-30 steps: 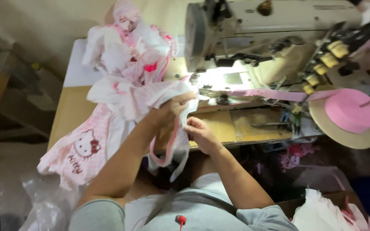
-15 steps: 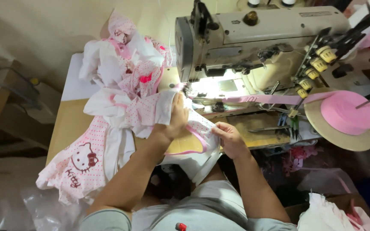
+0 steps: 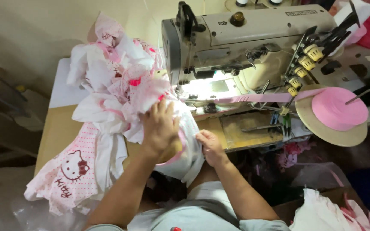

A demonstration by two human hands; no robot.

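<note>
On the wooden table (image 3: 56, 132), left hand (image 3: 159, 128) lies flat on white garment (image 3: 185, 154); right hand (image 3: 208, 145) pinches it.

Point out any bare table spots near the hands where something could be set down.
Bare wood strip at the table's left edge, beside the garment pile. A small patch right of the right hand, before the sewing machine bed. Crowded: under the left hand, where fabric covers everything, and around the pink tape reel.

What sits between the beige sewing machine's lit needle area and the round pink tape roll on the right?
In the head view, a flat pink tape strip spans from the pink tape roll towards the beige sewing machine, passing wire guides.
</note>
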